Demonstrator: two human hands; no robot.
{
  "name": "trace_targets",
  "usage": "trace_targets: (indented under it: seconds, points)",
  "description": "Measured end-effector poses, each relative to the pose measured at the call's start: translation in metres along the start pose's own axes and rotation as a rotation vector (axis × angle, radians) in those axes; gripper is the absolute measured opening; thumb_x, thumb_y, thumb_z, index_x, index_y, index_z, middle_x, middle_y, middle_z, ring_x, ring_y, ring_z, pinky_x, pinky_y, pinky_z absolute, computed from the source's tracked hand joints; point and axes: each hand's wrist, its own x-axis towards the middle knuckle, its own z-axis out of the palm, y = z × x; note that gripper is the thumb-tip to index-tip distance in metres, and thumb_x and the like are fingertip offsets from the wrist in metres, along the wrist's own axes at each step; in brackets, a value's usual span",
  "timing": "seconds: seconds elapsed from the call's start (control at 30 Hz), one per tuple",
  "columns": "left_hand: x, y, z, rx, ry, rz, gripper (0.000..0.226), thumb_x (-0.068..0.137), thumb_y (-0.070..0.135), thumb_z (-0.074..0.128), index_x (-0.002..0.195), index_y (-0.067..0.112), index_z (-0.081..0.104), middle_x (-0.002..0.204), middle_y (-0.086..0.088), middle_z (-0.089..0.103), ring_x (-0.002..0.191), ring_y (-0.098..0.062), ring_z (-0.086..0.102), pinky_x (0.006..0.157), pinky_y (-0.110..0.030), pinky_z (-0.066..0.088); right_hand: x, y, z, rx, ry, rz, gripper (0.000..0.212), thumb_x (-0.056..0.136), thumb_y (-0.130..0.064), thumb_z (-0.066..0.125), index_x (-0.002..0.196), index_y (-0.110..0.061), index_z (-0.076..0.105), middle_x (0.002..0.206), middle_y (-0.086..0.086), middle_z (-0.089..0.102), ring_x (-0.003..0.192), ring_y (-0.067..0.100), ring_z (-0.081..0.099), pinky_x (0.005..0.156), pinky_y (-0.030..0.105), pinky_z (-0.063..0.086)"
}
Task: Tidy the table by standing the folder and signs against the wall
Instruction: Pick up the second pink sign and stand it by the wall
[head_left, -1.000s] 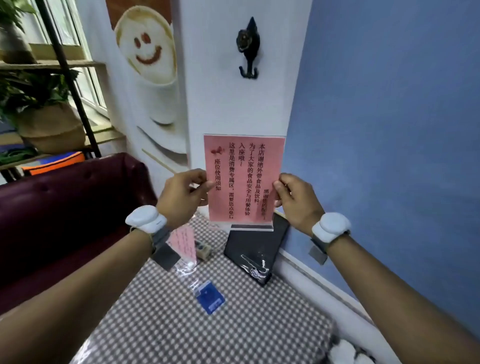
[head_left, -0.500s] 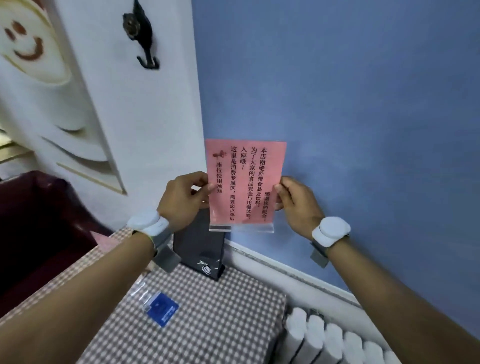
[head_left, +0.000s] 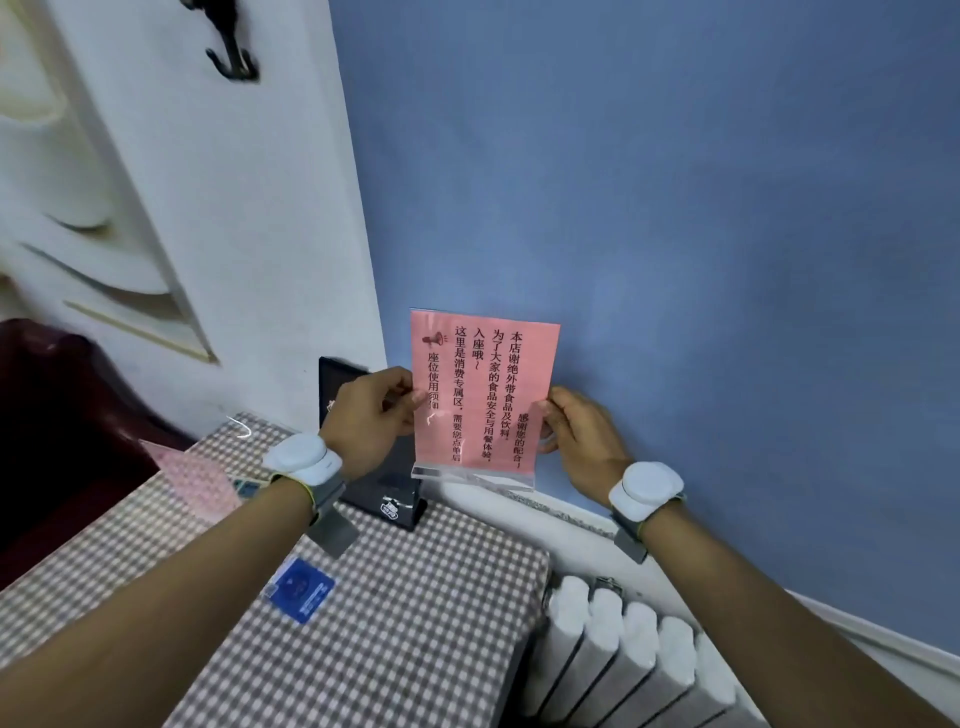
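I hold a pink sign (head_left: 483, 395) in a clear acrylic stand upright between both hands, close to the blue wall (head_left: 675, 234) and just above the table's far edge. My left hand (head_left: 371, 415) grips its left edge and my right hand (head_left: 576, 436) its right edge. A black folder (head_left: 384, 488) stands against the white wall behind my left hand, partly hidden. A smaller pink sign (head_left: 200, 478) in a clear stand sits at the left of the checked table (head_left: 405, 613).
A blue card (head_left: 300, 590) in a clear holder lies on the tablecloth near my left forearm. A white radiator (head_left: 623, 660) stands below the table's right edge. A dark red sofa (head_left: 57, 415) is at the left. A black coat hook (head_left: 234, 57) hangs on the white wall.
My view has swung right and down. Both hands have carried the pink sign lower and nearer the blue wall, to the right of the black folder.
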Motion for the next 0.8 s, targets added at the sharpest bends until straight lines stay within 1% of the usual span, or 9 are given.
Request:
trace_targets:
  seconds: [0.17,0.3,0.43,0.5,0.57,0.63,0.67,0.73,0.8]
  points:
    - [-0.012,-0.035,0.012,-0.044,-0.026,-0.085,0.021,0.103,0.012,0.062,0.088,0.025,0.072,0.097,-0.007,0.078,0.093,-0.028,0.078,0.086,-0.049,0.065,-0.012,0.025,0.019,-0.041,-0.088,0.027,0.024,0.106,-0.014,0.042,0.106,-0.011,0.066,0.088,-0.014,0.061,0.077,0.012,0.066,0.074,0.036,0.061]
    - [-0.025,-0.066,0.026,-0.037,-0.004,-0.109,0.013,0.103,0.007,0.059,0.093,0.012,0.064,0.087,-0.001,0.071,0.080,-0.018,0.071,0.081,-0.042,0.067,-0.028,0.042,0.038,-0.042,-0.130,0.076,0.023,0.104,-0.010,0.045,0.105,-0.011,0.068,0.091,-0.001,0.068,0.082,0.023,0.070,0.077,0.036,0.060]
    - [-0.039,-0.097,0.038,-0.023,-0.037,-0.122,0.025,0.104,0.005,0.056,0.088,0.024,0.062,0.081,0.011,0.072,0.078,-0.017,0.067,0.081,-0.044,0.065,-0.040,0.057,0.054,-0.046,-0.163,0.168,0.023,0.102,-0.007,0.047,0.106,-0.006,0.070,0.095,0.007,0.071,0.085,0.028,0.071,0.081,0.039,0.059]
    - [-0.043,-0.118,0.043,-0.023,-0.034,-0.157,0.032,0.104,0.007,0.055,0.085,0.031,0.063,0.082,0.011,0.074,0.079,-0.016,0.065,0.083,-0.049,0.065,-0.043,0.070,0.064,-0.058,-0.197,0.198,0.024,0.101,-0.005,0.048,0.109,-0.006,0.070,0.096,0.005,0.072,0.086,0.027,0.071,0.083,0.041,0.059]
    - [-0.047,-0.134,0.050,-0.031,-0.028,-0.168,0.018,0.101,0.017,0.055,0.094,0.029,0.066,0.092,-0.001,0.077,0.084,-0.024,0.069,0.085,-0.061,0.062,-0.049,0.078,0.072,-0.070,-0.230,0.219,0.026,0.100,-0.004,0.049,0.111,-0.009,0.071,0.099,0.001,0.073,0.089,0.025,0.072,0.086,0.042,0.059]
    - [-0.045,-0.161,0.055,0.033,-0.029,-0.153,0.015,0.097,0.029,0.054,0.103,0.027,0.067,0.100,-0.003,0.079,0.092,-0.035,0.075,0.084,-0.059,0.061,-0.054,0.087,0.083,-0.058,-0.266,0.220,0.026,0.098,-0.008,0.051,0.112,-0.018,0.071,0.106,-0.002,0.075,0.092,0.021,0.073,0.087,0.040,0.058]
    - [-0.044,-0.173,0.059,0.054,-0.027,-0.155,0.016,0.096,0.031,0.053,0.104,0.027,0.066,0.100,-0.001,0.079,0.094,-0.036,0.075,0.084,-0.056,0.062,-0.057,0.092,0.089,-0.061,-0.280,0.214,0.027,0.097,-0.008,0.053,0.113,-0.021,0.071,0.109,-0.004,0.075,0.092,0.018,0.073,0.086,0.033,0.057]
    - [-0.041,-0.187,0.065,0.072,-0.019,-0.188,0.014,0.097,0.032,0.053,0.102,0.028,0.066,0.097,0.002,0.078,0.090,-0.035,0.074,0.081,-0.054,0.062,-0.061,0.095,0.097,-0.106,-0.285,0.197,0.028,0.097,-0.006,0.055,0.115,-0.021,0.070,0.110,-0.007,0.075,0.092,0.014,0.071,0.082,0.023,0.052]
    - [-0.038,-0.202,0.072,0.053,-0.020,-0.202,0.013,0.095,0.028,0.052,0.096,0.026,0.064,0.090,0.000,0.074,0.077,-0.025,0.065,0.076,-0.052,0.060,-0.064,0.106,0.111,-0.134,-0.283,0.193,0.027,0.096,-0.005,0.056,0.116,-0.018,0.070,0.113,-0.003,0.075,0.099,0.018,0.071,0.084,0.026,0.053]
